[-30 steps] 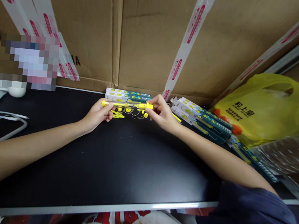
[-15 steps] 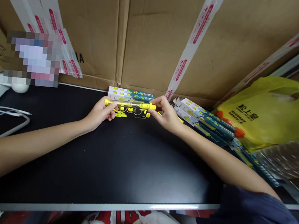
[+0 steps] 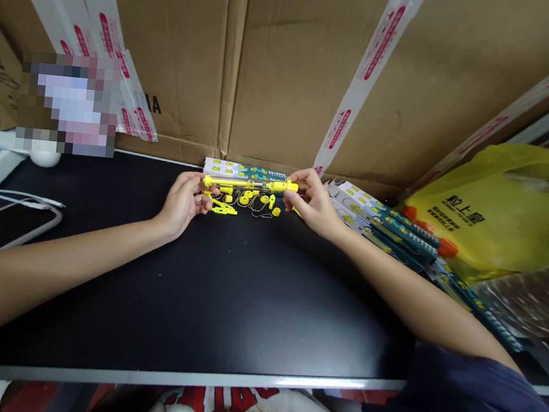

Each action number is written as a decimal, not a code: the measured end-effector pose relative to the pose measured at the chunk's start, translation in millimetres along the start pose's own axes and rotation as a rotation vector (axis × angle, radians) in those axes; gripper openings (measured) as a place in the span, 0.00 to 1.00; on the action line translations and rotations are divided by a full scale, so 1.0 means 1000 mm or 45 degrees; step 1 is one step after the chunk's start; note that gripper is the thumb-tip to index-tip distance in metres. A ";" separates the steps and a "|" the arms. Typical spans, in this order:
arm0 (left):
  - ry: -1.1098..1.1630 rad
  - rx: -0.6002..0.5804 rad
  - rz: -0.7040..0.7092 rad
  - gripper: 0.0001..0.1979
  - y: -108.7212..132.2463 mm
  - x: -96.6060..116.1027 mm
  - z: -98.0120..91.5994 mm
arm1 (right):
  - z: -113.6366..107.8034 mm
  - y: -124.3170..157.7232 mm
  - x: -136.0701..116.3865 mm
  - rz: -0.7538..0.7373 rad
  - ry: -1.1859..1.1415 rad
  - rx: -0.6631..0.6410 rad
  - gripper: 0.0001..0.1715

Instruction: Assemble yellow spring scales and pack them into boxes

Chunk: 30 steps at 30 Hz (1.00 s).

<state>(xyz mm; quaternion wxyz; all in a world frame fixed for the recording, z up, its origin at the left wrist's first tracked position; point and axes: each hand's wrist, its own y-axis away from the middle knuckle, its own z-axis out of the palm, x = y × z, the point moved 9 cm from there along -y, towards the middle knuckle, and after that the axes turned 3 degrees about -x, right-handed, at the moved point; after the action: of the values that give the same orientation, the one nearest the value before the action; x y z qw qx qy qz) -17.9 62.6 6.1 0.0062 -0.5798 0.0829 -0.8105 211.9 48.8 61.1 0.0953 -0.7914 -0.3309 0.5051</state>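
Observation:
A slim clear tube with yellow ends [image 3: 250,184] is held level above the far side of the black table [image 3: 226,305]. My left hand [image 3: 183,202] has its fingers round the tube's left end. At the right end, my right hand [image 3: 311,203] pinches the yellow cap between thumb and fingers. Just beyond and beneath the tube lie small yellow parts [image 3: 247,197] and thin metal hooks [image 3: 260,214]. Flat yellow pieces [image 3: 224,208] rest beside my left fingertips.
Printed boxes [image 3: 246,169] lie behind the parts, and more boxes [image 3: 384,223] are stacked at the right. A yellow plastic bag [image 3: 512,209] stands beyond them. White cables [image 3: 36,202] lie at the left. A large cardboard box [image 3: 287,71] forms the back.
The whole view has shifted slightly. The tube now sits a little higher over the parts, uncovering more of them, and my left thumb has moved off its front.

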 end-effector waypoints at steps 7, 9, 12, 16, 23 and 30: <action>-0.074 0.031 0.047 0.07 0.000 0.001 -0.004 | 0.002 0.003 0.002 0.006 0.026 -0.022 0.18; -0.096 0.047 0.059 0.09 0.000 0.002 -0.006 | 0.002 0.004 0.002 -0.003 0.045 -0.023 0.18; -0.133 0.070 0.065 0.09 0.000 0.003 -0.008 | 0.001 0.005 0.000 -0.015 0.060 -0.005 0.18; -0.138 0.076 0.043 0.10 0.001 0.001 -0.010 | 0.005 0.006 -0.002 -0.044 0.112 -0.020 0.18; -0.249 0.110 0.121 0.15 0.003 0.006 -0.009 | 0.004 0.008 -0.002 -0.074 0.187 0.079 0.18; -0.262 0.172 0.112 0.12 0.001 0.006 -0.014 | 0.000 0.011 -0.026 -0.246 0.397 0.217 0.13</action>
<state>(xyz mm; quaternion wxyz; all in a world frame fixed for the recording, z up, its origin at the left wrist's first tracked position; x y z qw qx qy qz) -33.1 62.6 6.9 0.0892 -0.6539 0.0524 -0.7494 209.8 23.9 74.8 0.2601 -0.8136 -0.3426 0.3912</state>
